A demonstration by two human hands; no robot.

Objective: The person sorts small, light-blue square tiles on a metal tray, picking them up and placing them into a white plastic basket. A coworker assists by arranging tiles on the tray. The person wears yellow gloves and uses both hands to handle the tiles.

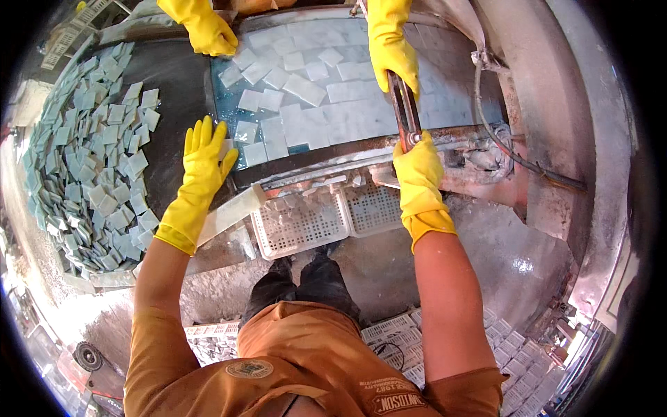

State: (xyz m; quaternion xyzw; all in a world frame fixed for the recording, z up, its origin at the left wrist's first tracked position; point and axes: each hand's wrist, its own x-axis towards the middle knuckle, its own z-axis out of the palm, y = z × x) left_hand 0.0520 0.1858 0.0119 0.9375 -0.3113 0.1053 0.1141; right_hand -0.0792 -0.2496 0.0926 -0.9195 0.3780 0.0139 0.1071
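My left hand [203, 156], in a yellow rubber glove, lies flat with its fingers stretched at the near left edge of the wet belt [228, 115]. A small tile partly shows beside its thumb. My right hand [420, 169], gloved alike, is closed round the near end of a long reddish metal bar [404, 108] that lies across the belt. A co-worker's gloved hand [393, 55] grips the bar's far end. Their other hand [210, 33] rests, fingers curled, at the far left corner. Pale square tiles [303, 89] cover the belt between us, loose at left, closely laid towards the right.
A big heap of greenish-white tiles [104, 163] sits on the dark ledge [170, 90] at left. Below the belt's near rail are white perforated baskets [302, 229]. A hose [517, 160] hangs by the metal housing [549, 104] at right. More white crates [396, 337] stand behind me.
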